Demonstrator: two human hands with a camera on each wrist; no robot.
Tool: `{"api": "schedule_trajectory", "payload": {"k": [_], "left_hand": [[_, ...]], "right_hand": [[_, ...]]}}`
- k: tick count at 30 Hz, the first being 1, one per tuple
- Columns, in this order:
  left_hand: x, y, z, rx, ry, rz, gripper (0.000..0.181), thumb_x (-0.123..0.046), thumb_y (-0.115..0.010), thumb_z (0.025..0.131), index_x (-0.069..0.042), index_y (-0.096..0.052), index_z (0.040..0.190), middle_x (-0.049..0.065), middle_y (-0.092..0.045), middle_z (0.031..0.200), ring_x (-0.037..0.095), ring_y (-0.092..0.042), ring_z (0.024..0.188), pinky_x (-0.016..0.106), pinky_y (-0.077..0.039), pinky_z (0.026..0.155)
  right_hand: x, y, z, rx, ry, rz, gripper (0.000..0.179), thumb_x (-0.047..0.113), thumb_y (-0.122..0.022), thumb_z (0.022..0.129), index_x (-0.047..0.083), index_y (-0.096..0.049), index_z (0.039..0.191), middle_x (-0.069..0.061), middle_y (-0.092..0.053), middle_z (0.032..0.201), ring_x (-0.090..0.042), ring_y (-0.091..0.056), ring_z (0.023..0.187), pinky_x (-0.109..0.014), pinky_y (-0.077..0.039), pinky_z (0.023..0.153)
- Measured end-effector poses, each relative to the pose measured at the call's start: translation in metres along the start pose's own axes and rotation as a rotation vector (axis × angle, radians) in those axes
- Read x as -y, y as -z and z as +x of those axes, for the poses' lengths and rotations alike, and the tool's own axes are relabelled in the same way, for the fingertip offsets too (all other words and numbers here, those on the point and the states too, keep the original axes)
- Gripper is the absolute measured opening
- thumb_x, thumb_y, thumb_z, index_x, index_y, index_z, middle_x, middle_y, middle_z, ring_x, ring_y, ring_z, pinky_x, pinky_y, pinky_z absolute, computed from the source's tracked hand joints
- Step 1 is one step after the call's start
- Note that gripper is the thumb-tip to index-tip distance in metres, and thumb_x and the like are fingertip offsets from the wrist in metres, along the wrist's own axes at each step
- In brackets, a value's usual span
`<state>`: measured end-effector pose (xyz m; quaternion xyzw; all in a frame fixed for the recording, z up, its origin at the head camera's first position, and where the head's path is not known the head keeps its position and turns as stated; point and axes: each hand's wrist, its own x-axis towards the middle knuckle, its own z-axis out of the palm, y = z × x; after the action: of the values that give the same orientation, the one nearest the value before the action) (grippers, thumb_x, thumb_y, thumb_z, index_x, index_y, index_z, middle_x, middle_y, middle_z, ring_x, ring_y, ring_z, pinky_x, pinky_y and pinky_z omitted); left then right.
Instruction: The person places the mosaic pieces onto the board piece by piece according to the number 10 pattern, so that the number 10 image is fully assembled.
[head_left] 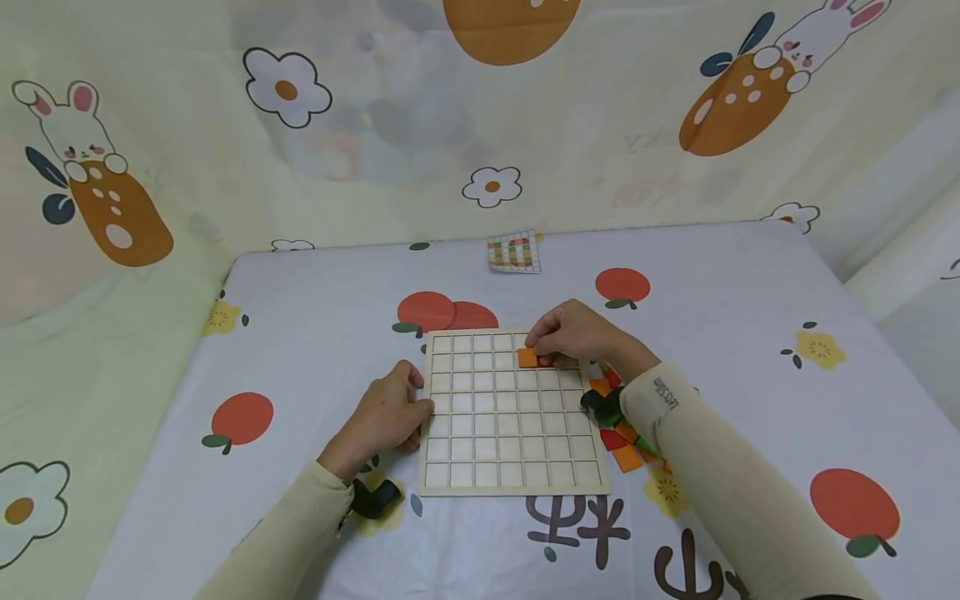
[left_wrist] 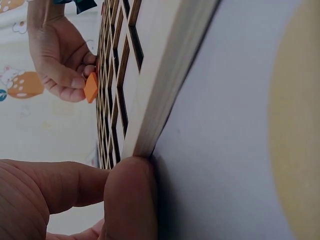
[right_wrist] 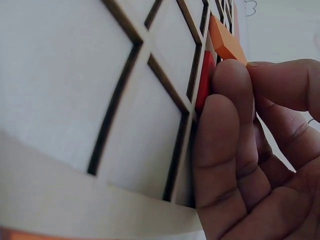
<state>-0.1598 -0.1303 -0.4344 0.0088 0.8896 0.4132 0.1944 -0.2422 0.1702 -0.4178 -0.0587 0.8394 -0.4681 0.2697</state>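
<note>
Hands: the right hand (head_left: 573, 333), nearer, pinches an orange tile (head_left: 527, 357) fingertip-close, tilted at the second row from the far edge of the board (head_left: 486, 427), beside a red tile (right_wrist: 204, 82); the left hand (head_left: 382, 408), loosely bent, touches the board's left edge.

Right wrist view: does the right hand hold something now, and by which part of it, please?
The right hand pinches an orange tile by the end nearest the palm; the other end is uncovered.
</note>
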Motion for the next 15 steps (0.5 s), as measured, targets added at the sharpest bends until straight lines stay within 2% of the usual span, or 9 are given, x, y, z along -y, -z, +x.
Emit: {"api": "schedule_trajectory", "payload": {"k": [15], "left_hand": [[-0.0004, -0.0005, 0.0002, 0.0, 0.002, 0.008, 0.022, -0.008, -0.063, 0.097, -0.004, -0.048, 0.113, 0.013, -0.061, 0.067, 0.019, -0.061, 0.044, 0.029, -0.054, 0.044]], "right_hand": [[-0.0002, -0.0019, 0.0012, -0.005, 0.0, 0.009, 0.014, 0.009, -0.069, 0.098, -0.002, -0.076, 0.103, -0.008, -0.073, 0.083, -0.02, -0.068, 0.075, -0.029, -0.061, 0.073]]}}
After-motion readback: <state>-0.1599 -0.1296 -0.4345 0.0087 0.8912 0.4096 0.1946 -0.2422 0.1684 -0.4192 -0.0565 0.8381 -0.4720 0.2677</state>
